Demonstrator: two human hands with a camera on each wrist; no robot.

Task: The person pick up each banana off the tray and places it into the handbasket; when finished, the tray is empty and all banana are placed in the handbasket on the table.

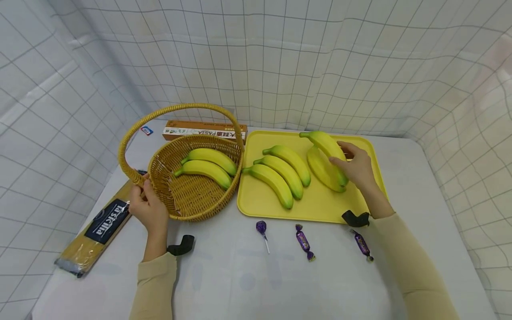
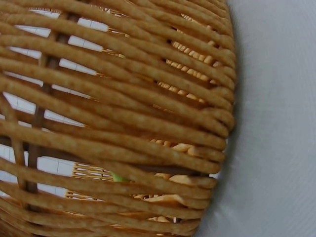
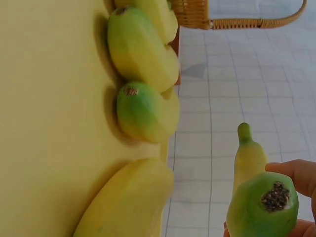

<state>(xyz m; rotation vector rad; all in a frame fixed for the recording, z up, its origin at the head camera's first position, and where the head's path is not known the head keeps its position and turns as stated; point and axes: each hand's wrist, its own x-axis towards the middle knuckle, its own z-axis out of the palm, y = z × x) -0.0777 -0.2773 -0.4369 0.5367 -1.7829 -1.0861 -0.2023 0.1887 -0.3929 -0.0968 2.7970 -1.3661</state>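
My left hand (image 1: 150,206) grips the rim of a wicker basket (image 1: 192,218) where its tall handle joins. Two bananas (image 1: 206,171) lie inside the basket. In the left wrist view, the basket's woven side (image 2: 123,108) fills most of the picture. My right hand (image 1: 356,166) pinches a banana (image 1: 326,144) between thumb and fingers, raised over the right part of a yellow tray (image 1: 320,211). Its green, dark-tipped end (image 3: 264,207) faces the right wrist camera. Partly behind it, a plain yellow oblong fruit (image 1: 320,171) lies on the tray. Three bananas (image 1: 280,173) rest side by side to its left.
A pasta box (image 1: 204,129) stands behind the basket, and a spaghetti pack (image 1: 100,231) lies left of it. In front of the tray are a purple lollipop (image 1: 262,229) and two purple-wrapped candies, one nearer the middle (image 1: 304,242) and another at right (image 1: 362,244). Grid-patterned curtains surround the table.
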